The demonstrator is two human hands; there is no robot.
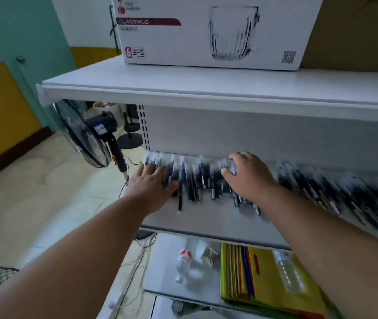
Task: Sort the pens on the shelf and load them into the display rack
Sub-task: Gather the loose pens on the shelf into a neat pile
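Several dark pens with pale caps (197,180) lie side by side in a long row across the white middle shelf (206,221), blurred by motion towards the right. My left hand (151,183) rests flat on the left end of the row, fingers spread. Further right, my right hand (246,174) presses on the pens with its fingers arched and spread. Neither hand holds a pen. No display rack is in view.
A white glass-mug box (206,31) stands on the top shelf (183,86). The lower shelf holds coloured folders (252,272), a clear bottle (287,270) and a white packet (188,261). A standing fan (84,134) is left of the shelving.
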